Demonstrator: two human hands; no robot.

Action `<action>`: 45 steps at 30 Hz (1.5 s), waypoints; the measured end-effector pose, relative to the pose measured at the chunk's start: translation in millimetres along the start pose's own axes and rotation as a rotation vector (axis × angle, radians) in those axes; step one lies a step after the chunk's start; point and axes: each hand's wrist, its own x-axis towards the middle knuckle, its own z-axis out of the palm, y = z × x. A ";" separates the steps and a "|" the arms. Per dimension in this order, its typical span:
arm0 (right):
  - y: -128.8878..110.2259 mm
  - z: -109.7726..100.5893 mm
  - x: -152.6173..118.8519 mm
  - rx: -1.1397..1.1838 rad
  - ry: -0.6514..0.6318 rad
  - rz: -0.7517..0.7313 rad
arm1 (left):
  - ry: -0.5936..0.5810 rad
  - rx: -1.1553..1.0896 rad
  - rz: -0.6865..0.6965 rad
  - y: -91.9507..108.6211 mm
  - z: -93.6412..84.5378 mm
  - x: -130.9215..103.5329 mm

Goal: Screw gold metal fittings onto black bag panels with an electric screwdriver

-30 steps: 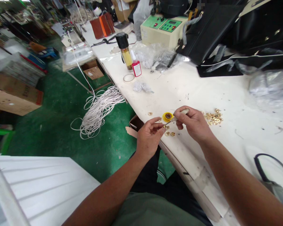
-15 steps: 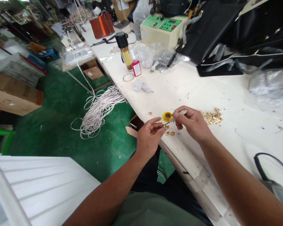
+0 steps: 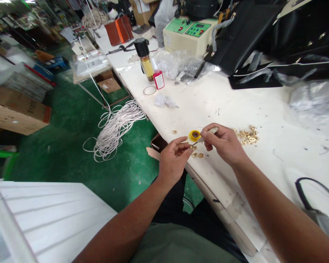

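My left hand (image 3: pixel 173 157) is closed in a pinch at the table's edge, holding a small gold metal fitting (image 3: pixel 191 147). In my right hand (image 3: pixel 222 142) is a thin-tipped tool with a pale handle (image 3: pixel 213 130), perhaps a small screwdriver; its tip meets the fitting at my left fingertips. Just beyond the hands stands a small round yellow container (image 3: pixel 194 135) with dark contents. A few gold fittings (image 3: pixel 197 155) lie below the fingertips. To the right of my right hand is a pile of gold fittings (image 3: pixel 248 136).
A red bottle (image 3: pixel 159 79) and a black-lidded drink bottle (image 3: pixel 146 60) stand farther back. Behind are a cream machine with green panels (image 3: pixel 190 34) and black bags (image 3: pixel 244 36). Coiled white cord (image 3: pixel 112 131) lies on the floor; a black cable (image 3: pixel 304 190) is at right.
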 end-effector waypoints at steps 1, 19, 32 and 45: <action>-0.3 -0.1 -0.1 -0.006 -0.001 -0.004 | -0.002 0.002 0.003 -0.1 0.0 0.0; -1.4 -2.0 1.6 -0.055 0.021 0.075 | 0.039 0.202 0.126 1.4 -7.6 0.9; 41.5 -50.2 16.7 -0.414 0.172 0.091 | 0.019 0.144 0.068 -10.8 -14.1 -4.5; 59.2 -48.6 22.8 -0.807 -0.020 -0.237 | 0.004 0.108 -0.005 -6.7 -13.0 -8.2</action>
